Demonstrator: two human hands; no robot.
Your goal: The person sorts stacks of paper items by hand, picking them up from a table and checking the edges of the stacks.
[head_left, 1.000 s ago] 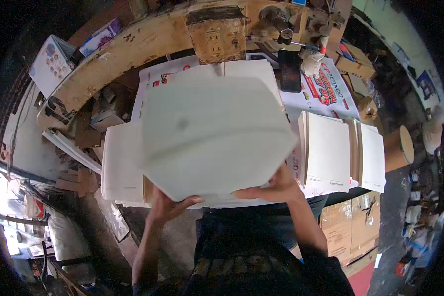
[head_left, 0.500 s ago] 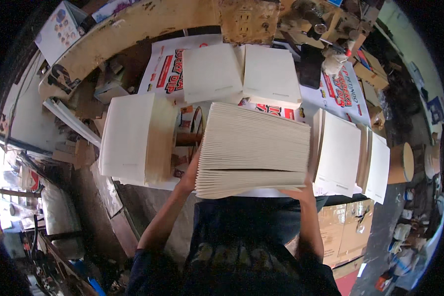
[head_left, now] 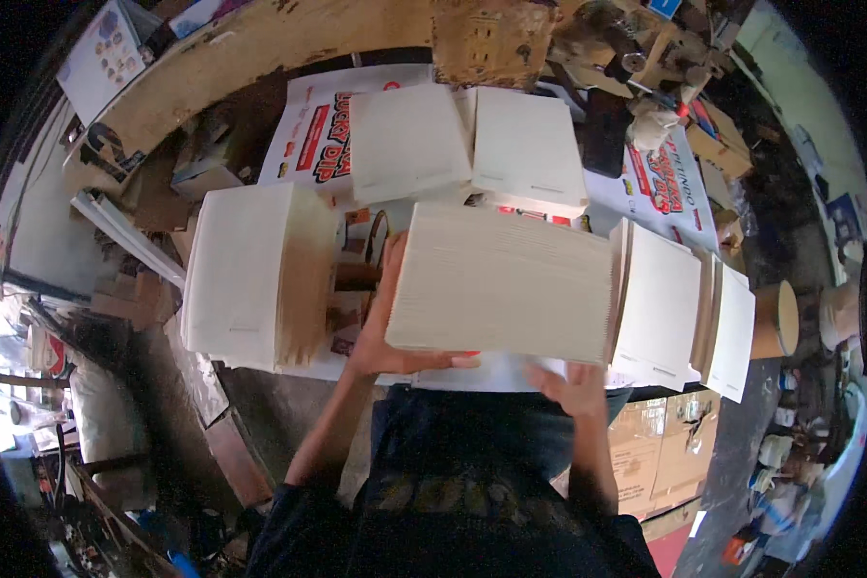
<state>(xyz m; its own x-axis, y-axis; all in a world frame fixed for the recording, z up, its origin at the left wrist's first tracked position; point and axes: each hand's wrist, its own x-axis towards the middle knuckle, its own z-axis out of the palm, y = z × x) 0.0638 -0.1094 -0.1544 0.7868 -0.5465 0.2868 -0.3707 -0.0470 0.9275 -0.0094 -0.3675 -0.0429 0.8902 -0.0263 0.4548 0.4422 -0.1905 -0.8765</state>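
A thick block of cream paper booklets (head_left: 503, 279) lies in front of me with its layered edges facing up. My left hand (head_left: 380, 337) is closed around the block's left end, fingers up the side and thumb stretched along the near edge. By the near right corner is my right hand (head_left: 576, 387), fingers apart and slightly blurred, holding nothing; whether a fingertip touches the block I cannot tell. To the left stands a tall white booklet stack (head_left: 236, 275). Close on the right are two more stacks, a nearer one (head_left: 659, 303) and a farther one (head_left: 730, 323).
Two white stacks, one left (head_left: 409, 144) and one right (head_left: 528, 149), lie at the back on a printed sheet (head_left: 294, 144). A dark phone (head_left: 605, 130) rests beside them. Cardboard boxes (head_left: 660, 448) stand below the table's right side. A brown cylinder (head_left: 778, 318) is far right.
The block's loose near layers and dark gap have closed up. My left thumb now lies along its near edge. The right hand has come off the near right corner, its fingers spread.
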